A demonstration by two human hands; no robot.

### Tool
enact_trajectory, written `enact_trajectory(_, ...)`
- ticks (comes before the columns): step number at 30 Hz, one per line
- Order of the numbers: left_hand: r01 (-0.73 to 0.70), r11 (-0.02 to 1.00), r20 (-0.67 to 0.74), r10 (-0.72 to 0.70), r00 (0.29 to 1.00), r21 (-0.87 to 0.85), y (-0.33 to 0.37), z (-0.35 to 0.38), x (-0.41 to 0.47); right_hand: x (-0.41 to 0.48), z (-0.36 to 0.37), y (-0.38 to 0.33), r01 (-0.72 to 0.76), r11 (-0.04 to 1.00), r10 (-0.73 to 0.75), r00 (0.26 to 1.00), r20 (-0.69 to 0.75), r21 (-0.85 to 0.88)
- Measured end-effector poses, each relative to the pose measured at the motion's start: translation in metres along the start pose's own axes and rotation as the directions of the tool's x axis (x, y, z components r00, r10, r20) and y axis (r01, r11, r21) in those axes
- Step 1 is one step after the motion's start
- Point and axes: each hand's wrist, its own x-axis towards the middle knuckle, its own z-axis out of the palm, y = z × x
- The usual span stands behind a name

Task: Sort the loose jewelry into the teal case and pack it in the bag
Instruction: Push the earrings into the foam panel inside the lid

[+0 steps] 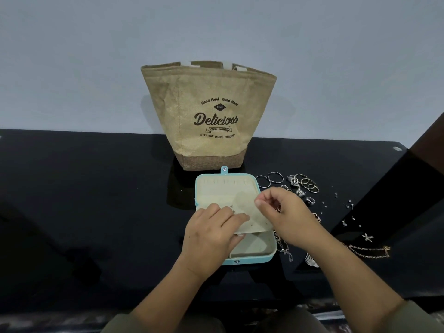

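The teal case [258, 257] lies open on the black table in front of the tan bag [209, 116]. Its cream lid [225, 188] rests flat toward the bag. My left hand [211, 231] holds the cream earring flap [259, 222] over the case's bottom half, fingers on top and thumb at its edge. Two small studs [231, 207] sit in the flap by my fingertips. My right hand [286, 212] hovers above the flap's right side with thumb and forefinger pinched, seemingly on a tiny earring too small to make out.
Loose jewelry lies right of the case: hoop earrings [269, 180], several rings [301, 185], scattered small studs [348, 205], a star piece [367, 237], a gold chain [367, 251] and a silver chain [284, 248]. A dark upright edge [408, 179] crosses the right side.
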Motion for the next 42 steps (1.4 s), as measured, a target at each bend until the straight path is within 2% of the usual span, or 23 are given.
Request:
enact_trajectory(4, -0.002, 0.999, 0.039, 0.000, 0.999, 0.033, 0.000, 0.000, -0.001, 0.011, -0.001, -0.015, -0.014, 0.979, -0.016, 0.989, 0.145, 0.201)
enact_trajectory(8, 0.031, 0.999, 0.045, -0.032, 0.998, 0.018, 0.000, 0.002, 0.002, 0.010, -0.002, -0.015, 0.093, 0.986, -0.131, 0.944, 0.303, 0.138)
enact_trajectory(12, 0.033, 0.999, 0.041, -0.033, 0.999, 0.001, -0.001, 0.003, 0.002, 0.009, -0.002, -0.008, 0.190, 0.977, -0.211, 0.929, 0.303, 0.098)
enact_trajectory(17, 0.027, 1.000, 0.046, -0.027, 0.999, 0.001, -0.002, 0.003, 0.002, 0.013, -0.012, -0.013, 0.339, 0.937, -0.287, 0.888, 0.359, -0.089)
enact_trajectory(20, 0.024, 1.000, 0.052, -0.024, 0.998, 0.003, -0.001, 0.003, 0.003, 0.018, -0.013, -0.016, 0.451, 0.858, -0.326, 0.849, 0.415, -0.248)
enact_trajectory(25, 0.030, 0.999, 0.035, -0.031, 0.999, 0.011, -0.001, 0.005, 0.003, 0.017, -0.007, -0.020, 0.534, 0.744, -0.367, 0.829, 0.421, -0.402)
enact_trajectory(28, 0.038, 0.999, 0.023, -0.038, 0.999, 0.017, -0.001, 0.006, 0.002, 0.012, -0.002, -0.016, 0.537, 0.735, -0.400, 0.836, 0.375, -0.414)
enact_trajectory(30, 0.049, 0.999, 0.015, -0.049, 0.999, 0.016, 0.000, 0.005, 0.002, 0.010, -0.003, -0.009, 0.463, 0.841, -0.375, 0.872, 0.316, -0.280)
enact_trajectory(32, 0.072, 0.997, -0.015, -0.072, 0.997, 0.004, 0.000, 0.004, 0.001, 0.010, -0.006, -0.001, 0.320, 0.941, -0.288, 0.927, 0.238, -0.106)
enact_trajectory(34, 0.098, 0.995, -0.053, -0.098, 0.994, -0.014, 0.000, 0.002, 0.001, 0.010, -0.011, 0.007, 0.221, 0.975, -0.215, 0.956, 0.201, -0.006)
enact_trajectory(36, 0.109, 0.994, -0.087, -0.111, 0.990, -0.021, 0.000, 0.002, -0.001, 0.012, -0.015, 0.011, 0.189, 0.982, -0.190, 0.953, 0.235, 0.026)
enact_trajectory(42, 0.140, 0.988, -0.157, -0.149, 0.976, -0.065, 0.001, 0.002, -0.002, 0.016, -0.016, 0.015, 0.204, 0.979, -0.186, 0.920, 0.344, -0.015)
